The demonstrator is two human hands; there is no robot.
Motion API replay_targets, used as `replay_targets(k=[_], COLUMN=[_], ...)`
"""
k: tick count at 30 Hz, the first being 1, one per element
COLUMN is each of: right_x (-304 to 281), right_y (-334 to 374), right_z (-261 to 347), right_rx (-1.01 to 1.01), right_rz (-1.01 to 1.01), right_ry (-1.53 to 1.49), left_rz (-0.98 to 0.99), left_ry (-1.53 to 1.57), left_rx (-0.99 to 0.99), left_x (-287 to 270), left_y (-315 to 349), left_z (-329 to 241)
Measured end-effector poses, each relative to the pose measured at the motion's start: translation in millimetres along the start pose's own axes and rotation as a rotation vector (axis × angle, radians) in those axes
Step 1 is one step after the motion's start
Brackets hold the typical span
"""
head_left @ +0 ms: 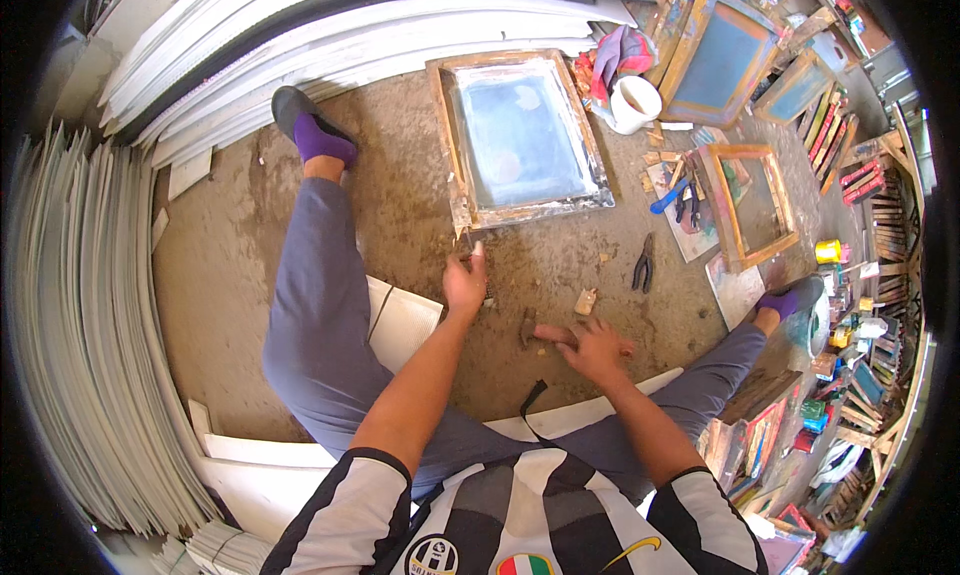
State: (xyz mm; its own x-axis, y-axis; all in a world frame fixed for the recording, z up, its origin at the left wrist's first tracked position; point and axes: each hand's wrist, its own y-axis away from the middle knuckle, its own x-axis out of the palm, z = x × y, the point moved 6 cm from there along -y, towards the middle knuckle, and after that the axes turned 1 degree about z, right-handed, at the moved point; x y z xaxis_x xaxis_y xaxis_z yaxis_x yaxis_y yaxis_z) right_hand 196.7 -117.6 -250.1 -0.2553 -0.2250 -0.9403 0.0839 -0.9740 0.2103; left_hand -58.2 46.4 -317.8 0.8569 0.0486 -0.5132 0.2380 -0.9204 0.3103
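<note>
My shirt (pixel 540 485), at the bottom of the frame, is striped black and white, with a yellow curved mark and a badge of green, white and red on it. My trousers (pixel 315 275) are plain slate grey; my socks (pixel 318 140) are purple and my shoes (pixel 292 110) dark grey. Upper centre, the brown wooden frame (pixel 444 125) is smeared with white around its pale blue mesh (pixel 510 140). Near the centre, the hammer (pixel 553 333) has a reddish-brown handle, and the pliers (pixel 642 265) look black. The floor (pixel 220 295) is brown, blotched darker. I see whitish-grey sheets (pixel 90 325) at far left, and, upper right, a white bucket (pixel 634 105) beside a pinkish-red and grey cloth (pixel 618 57).
</note>
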Motion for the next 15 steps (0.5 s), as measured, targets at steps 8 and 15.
replay_targets(k=[8, 15], right_x=[47.5, 39.9], right_y=[-148.6, -129.7], right_z=[124.8, 106.9], right_rx=[0.424, 0.346], right_rz=[-0.026, -0.139], right_ry=[-0.672, -0.698], left_rz=[-0.206, -0.028], left_ry=[0.348, 0.546], left_rx=[-0.081, -0.275], left_x=[-30.6, -30.4], left_y=[-17.5, -35.4], left_z=[-5.5, -1.3])
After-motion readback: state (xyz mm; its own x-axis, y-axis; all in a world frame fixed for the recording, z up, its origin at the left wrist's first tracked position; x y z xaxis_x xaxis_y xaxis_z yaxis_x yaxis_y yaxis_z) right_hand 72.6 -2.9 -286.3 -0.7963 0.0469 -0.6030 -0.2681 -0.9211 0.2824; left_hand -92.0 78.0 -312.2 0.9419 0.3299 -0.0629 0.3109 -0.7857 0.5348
